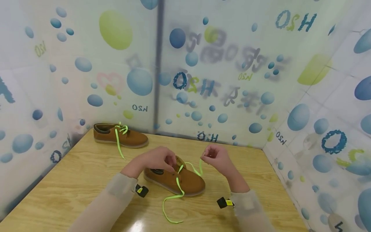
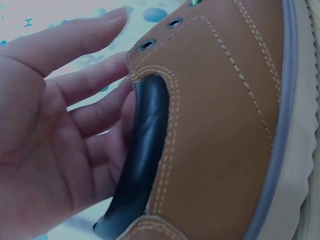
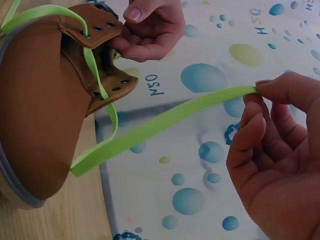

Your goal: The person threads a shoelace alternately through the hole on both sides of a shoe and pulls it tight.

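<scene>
A brown leather shoe [image 1: 191,183] rests on the table, toe pointing right, with a bright green shoelace [image 3: 165,119] through its front eyelets. My right hand [image 1: 218,160] pinches one end of that lace between thumb and index finger, and the lace runs slack back to the shoe. Over the shoe's opening is my left hand [image 1: 160,160], its thumb extended and its fingers bent loosely beside the dark padded collar [image 2: 147,130]. Empty eyelets [image 2: 147,45] show in the flap near its fingertips. The lace's other end [image 1: 166,211] trails across the near side onto the table.
At the back left of the wooden table [image 1: 237,180] stands a matching brown shoe [image 1: 136,138], its green lace [image 1: 118,141] looped on top with one end hanging down. Patterned fabric walls [image 1: 185,106] enclose the table at the back and sides.
</scene>
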Available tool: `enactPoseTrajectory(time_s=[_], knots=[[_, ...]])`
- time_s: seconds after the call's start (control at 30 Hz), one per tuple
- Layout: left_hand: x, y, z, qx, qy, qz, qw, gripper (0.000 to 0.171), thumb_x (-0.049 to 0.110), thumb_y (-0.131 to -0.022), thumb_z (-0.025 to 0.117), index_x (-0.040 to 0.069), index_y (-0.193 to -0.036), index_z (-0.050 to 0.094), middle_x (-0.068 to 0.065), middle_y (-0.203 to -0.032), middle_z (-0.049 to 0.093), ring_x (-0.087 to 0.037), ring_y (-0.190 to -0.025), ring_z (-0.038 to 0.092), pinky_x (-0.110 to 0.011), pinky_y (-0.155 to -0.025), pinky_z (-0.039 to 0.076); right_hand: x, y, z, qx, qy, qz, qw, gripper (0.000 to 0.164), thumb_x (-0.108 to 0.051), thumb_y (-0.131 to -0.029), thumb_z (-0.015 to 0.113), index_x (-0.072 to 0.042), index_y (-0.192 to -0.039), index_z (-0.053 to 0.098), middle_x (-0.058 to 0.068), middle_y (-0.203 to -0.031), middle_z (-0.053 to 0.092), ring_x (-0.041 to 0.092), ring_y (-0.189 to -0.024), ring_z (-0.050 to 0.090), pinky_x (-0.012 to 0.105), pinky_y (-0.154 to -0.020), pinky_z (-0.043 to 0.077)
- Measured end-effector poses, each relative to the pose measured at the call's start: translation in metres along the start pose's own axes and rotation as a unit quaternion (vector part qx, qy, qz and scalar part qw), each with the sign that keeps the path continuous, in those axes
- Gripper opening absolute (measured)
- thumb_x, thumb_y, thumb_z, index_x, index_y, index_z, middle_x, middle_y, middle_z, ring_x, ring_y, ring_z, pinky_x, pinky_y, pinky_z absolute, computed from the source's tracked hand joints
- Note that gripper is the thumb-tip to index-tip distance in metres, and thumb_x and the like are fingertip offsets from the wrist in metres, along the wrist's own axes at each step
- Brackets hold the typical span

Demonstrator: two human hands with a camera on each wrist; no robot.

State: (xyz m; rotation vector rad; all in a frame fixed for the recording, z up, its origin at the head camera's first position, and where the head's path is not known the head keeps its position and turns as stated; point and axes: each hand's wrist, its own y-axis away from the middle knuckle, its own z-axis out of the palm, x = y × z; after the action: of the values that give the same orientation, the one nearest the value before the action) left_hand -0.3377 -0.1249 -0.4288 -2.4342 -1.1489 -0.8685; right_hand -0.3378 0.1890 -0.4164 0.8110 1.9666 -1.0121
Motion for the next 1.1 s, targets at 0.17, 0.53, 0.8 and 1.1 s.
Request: enactPoseTrajectory(time_s=[0.17,0.53,0.8,1.1], knots=[[0.002,0.001,0.004,-0.046,0.003,-0.005,0.9989,0.016,0.009,-0.083,0.089,0.015,-0.085,0.074,0.010,-0.073,0.060,-0.005,-0.067,0.053,-0.025,-0.066,0.049,0.001,-0.002,0.014,-0.012,0.009,0.003,1.000,0.009,0.003,-0.095,0.072,-0.001,-0.091,0.066,0.002,-0.084,0.067,0.008,-0.073,0.062,0.024,-0.068,0.057],[0.000,-0.006,0.012,0.011,-0.059,0.028,0.9978,0.029,0.007,-0.083,0.084,0.022,-0.068,0.065,0.014,-0.059,0.043,-0.003,-0.056,0.037,-0.023,-0.063,0.039,0.002,-0.003,0.034,-0.012,0.046,0.039,0.998,0.009,0.005,-0.094,0.070,-0.003,-0.090,0.069,0.008,-0.086,0.065,0.012,-0.076,0.061,0.023,-0.068,0.055],[-0.002,-0.013,0.019,0.044,-0.041,0.020,0.9980,0.018,0.011,-0.085,0.085,0.022,-0.076,0.073,0.013,-0.063,0.055,-0.004,-0.059,0.046,-0.023,-0.061,0.041,0.011,-0.003,0.053,-0.022,0.077,0.058,0.995,0.005,0.001,-0.090,0.067,-0.002,-0.090,0.072,0.005,-0.082,0.067,0.010,-0.072,0.058,0.024,-0.065,0.050],[-0.002,-0.014,0.024,0.037,-0.026,0.007,0.9989,0.019,0.011,-0.086,0.085,0.023,-0.076,0.074,0.014,-0.063,0.054,-0.005,-0.058,0.046,-0.024,-0.061,0.041,0.017,0.000,0.074,-0.058,0.095,0.089,0.990,0.003,-0.002,-0.088,0.072,-0.003,-0.086,0.074,0.001,-0.080,0.067,0.008,-0.070,0.057,0.022,-0.062,0.049]])
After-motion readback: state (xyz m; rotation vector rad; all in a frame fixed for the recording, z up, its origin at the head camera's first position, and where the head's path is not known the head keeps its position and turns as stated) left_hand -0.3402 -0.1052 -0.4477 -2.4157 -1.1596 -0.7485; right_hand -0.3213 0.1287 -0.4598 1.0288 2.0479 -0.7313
